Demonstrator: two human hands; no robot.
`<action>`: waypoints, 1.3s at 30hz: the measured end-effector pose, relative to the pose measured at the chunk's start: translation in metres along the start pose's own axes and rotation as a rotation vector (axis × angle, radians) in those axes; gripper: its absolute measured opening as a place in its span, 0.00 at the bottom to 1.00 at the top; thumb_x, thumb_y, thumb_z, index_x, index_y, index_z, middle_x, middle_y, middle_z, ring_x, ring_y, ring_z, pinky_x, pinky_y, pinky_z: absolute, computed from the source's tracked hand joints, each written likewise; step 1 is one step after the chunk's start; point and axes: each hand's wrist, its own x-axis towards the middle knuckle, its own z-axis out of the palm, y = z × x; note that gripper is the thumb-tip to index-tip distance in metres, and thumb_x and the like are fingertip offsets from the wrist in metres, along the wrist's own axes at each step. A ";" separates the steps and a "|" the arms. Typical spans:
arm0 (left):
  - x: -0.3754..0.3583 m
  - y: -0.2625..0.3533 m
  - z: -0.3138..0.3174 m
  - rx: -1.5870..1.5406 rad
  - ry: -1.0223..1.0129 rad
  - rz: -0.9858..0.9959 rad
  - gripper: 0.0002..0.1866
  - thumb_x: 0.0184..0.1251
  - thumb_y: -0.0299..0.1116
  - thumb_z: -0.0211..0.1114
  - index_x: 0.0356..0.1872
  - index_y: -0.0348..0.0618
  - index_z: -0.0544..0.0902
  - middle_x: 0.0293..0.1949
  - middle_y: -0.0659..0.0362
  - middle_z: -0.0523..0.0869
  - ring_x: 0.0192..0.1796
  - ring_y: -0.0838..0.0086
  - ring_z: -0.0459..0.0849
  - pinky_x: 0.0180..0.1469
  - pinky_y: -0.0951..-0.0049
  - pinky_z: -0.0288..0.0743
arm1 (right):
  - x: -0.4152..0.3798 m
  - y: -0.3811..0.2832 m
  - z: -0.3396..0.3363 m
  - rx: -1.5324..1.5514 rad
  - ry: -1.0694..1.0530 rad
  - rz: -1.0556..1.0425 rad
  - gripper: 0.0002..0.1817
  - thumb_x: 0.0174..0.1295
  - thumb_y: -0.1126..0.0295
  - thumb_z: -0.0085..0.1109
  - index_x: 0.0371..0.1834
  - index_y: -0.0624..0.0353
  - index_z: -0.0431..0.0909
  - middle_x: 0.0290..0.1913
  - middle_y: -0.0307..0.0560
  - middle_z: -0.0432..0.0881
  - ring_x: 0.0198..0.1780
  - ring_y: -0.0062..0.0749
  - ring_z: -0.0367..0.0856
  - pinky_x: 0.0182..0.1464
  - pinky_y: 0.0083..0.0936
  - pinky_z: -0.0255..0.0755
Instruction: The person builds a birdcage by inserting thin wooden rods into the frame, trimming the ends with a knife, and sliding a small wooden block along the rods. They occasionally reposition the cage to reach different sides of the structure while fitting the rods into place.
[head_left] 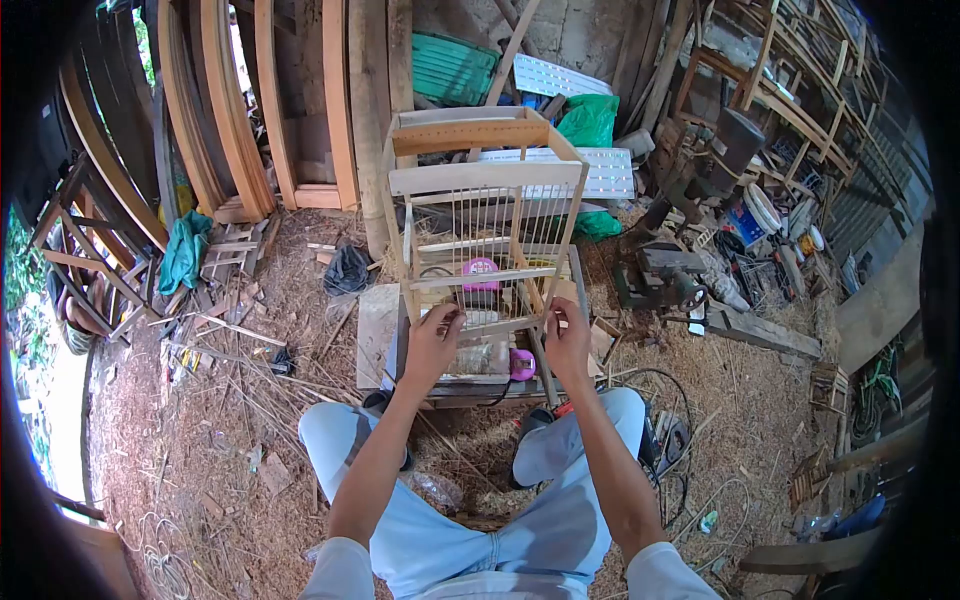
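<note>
1. Wooden cage frame (pixel 480 178) with thin upright bars is standing over the low bench (pixel 470 391), between and beyond your knees.
2. Your left hand (pixel 436 338) is reaching its near left corner; the fingers are curling nearly closed, though you cannot tell whether they are pinching the wood.
3. Your right hand (pixel 568 338) is meeting the near right corner, fingers bent inward with little opening; their exact grip is staying unclear.
4. One pink object (pixel 481 273) is showing behind the bars, another pink object (pixel 522 365) nearer, between your hands.
5. Wood shavings (pixel 250 400) are covering the ground; a black bag (pixel 347 270) is lying left of the frame.
</note>
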 end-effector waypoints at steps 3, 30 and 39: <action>0.000 0.002 0.001 -0.005 0.019 -0.016 0.08 0.63 0.23 0.65 0.42 0.36 0.80 0.36 0.49 0.86 0.35 0.59 0.87 0.37 0.68 0.79 | 0.001 -0.003 0.002 0.008 -0.004 0.010 0.09 0.63 0.79 0.55 0.46 0.67 0.74 0.40 0.56 0.79 0.39 0.43 0.80 0.44 0.32 0.74; 0.056 0.106 -0.021 0.221 0.321 0.250 0.12 0.64 0.24 0.65 0.48 0.34 0.80 0.46 0.51 0.83 0.48 0.64 0.83 0.45 0.68 0.78 | 0.009 -0.009 0.000 0.093 0.013 0.068 0.14 0.61 0.81 0.54 0.51 0.68 0.76 0.41 0.61 0.82 0.43 0.49 0.83 0.47 0.35 0.75; 0.110 0.102 -0.042 -0.404 0.006 -0.140 0.09 0.69 0.25 0.61 0.46 0.29 0.80 0.37 0.56 0.85 0.36 0.75 0.85 0.43 0.77 0.82 | 0.022 -0.024 -0.002 0.138 0.086 -0.061 0.11 0.65 0.75 0.56 0.50 0.66 0.78 0.39 0.52 0.84 0.39 0.33 0.84 0.37 0.27 0.75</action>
